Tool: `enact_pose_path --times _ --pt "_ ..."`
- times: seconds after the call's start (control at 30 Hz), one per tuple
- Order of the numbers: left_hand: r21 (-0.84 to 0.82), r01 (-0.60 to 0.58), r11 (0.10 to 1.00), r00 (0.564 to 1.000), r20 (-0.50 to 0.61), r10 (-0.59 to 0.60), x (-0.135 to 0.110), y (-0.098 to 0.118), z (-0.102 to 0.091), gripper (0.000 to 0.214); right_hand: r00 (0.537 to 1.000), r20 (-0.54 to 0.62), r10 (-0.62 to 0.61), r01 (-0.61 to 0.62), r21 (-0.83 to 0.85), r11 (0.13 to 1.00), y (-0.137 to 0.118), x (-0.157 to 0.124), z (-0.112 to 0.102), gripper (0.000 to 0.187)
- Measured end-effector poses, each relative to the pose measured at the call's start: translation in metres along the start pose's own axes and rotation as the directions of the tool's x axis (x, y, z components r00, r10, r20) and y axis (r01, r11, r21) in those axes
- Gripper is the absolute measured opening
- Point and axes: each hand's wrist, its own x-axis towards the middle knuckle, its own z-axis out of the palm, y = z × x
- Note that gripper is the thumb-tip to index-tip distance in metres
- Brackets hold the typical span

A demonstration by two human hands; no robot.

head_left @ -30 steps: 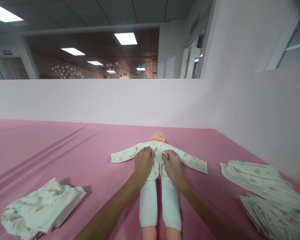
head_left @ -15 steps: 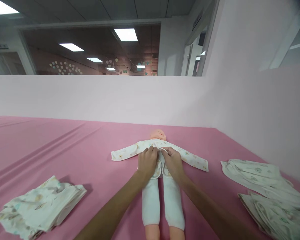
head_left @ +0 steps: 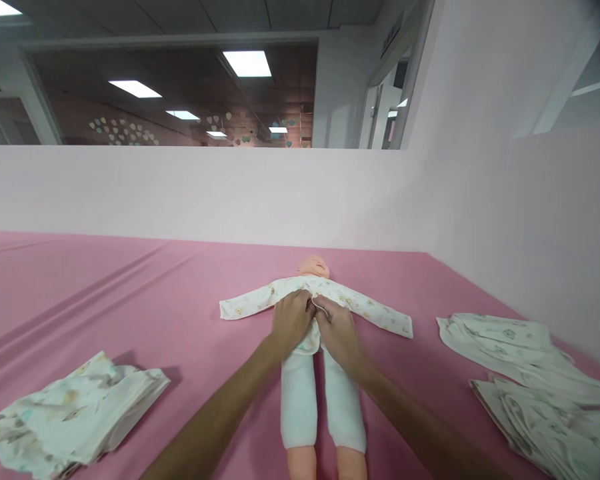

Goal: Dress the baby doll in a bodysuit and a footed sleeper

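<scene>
A baby doll (head_left: pixel 314 266) lies on its back on the pink tabletop (head_left: pixel 130 300), head away from me. It wears a white printed top (head_left: pixel 360 305) with sleeves spread out and white trousers (head_left: pixel 296 400). My left hand (head_left: pixel 290 319) and my right hand (head_left: pixel 336 331) rest side by side on the doll's belly. Both have their fingers curled, pinching the front edges of the top together at the middle. What lies under the fingertips is hidden.
A folded stack of printed baby clothes (head_left: pixel 73 413) sits at the front left. More printed garments (head_left: pixel 525 380) lie spread and stacked at the right. A pale wall (head_left: pixel 205 193) borders the table at the back and the right.
My hands have drawn closer together at the middle of the doll's top, closing the front opening between them. The doll has stayed in place.
</scene>
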Motion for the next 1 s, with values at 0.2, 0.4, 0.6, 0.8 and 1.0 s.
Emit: enact_pose_path --times 0.2,0.4,0.6,0.8,1.0 --pt "-0.421 0.088 0.903 0.994 0.095 -0.053 0.005 -0.01 -0.005 0.028 0.997 0.055 -0.056 0.062 -0.118 0.991 0.002 -0.002 0.0 0.046" --pt "-0.558 0.181 0.81 0.981 0.158 -0.11 0.01 -0.016 -0.001 0.026 0.998 0.009 0.065 -0.064 -0.097 0.993 0.008 -0.005 0.004 0.048" --pt "-0.589 0.175 0.789 0.982 0.159 -0.1 0.01 -0.017 0.001 0.026 0.99 0.0 0.143 -0.142 -0.106 0.984 0.004 -0.004 0.004 0.048" --pt "-0.615 0.193 0.765 0.98 0.165 -0.114 0.008 -0.015 0.001 0.024 0.995 -0.008 0.095 -0.095 -0.114 0.989 0.001 -0.004 0.003 0.046" --pt "-0.534 0.169 0.828 0.983 0.159 -0.098 0.01 -0.015 0.0 0.03 0.998 0.026 0.052 -0.05 -0.088 0.995 0.003 -0.005 0.002 0.047"
